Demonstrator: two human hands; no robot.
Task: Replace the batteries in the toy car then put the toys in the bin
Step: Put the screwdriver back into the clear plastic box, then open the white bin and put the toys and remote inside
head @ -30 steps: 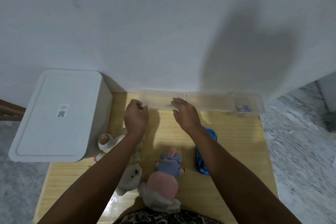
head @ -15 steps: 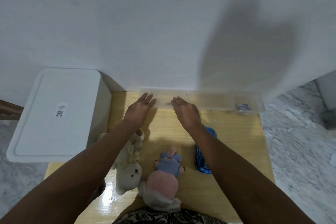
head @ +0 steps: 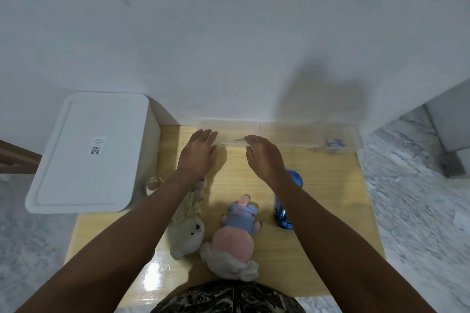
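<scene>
A blue toy car [head: 282, 213] lies on the wooden table [head: 330, 198], partly hidden under my right forearm. My left hand [head: 197, 155] and my right hand [head: 263, 157] hover with fingers extended at the near edge of a clear plastic tray [head: 229, 132] by the wall. Neither hand holds anything. A second clear tray [head: 305, 134] to the right holds a small blue item [head: 334, 143]. A cream plush rabbit [head: 188, 221] and a pink plush in a blue shirt [head: 235, 236] lie near me. The white lidded bin [head: 86, 152] stands at the left.
A small round toy [head: 153, 184] sits between the bin and the plush rabbit. A white wall rises directly behind the trays. Marble floor surrounds the table on both sides.
My left hand has uncurled its fingers and reached forward to the clear tray's edge. My right hand stays at the tray. The view has shifted slightly.
</scene>
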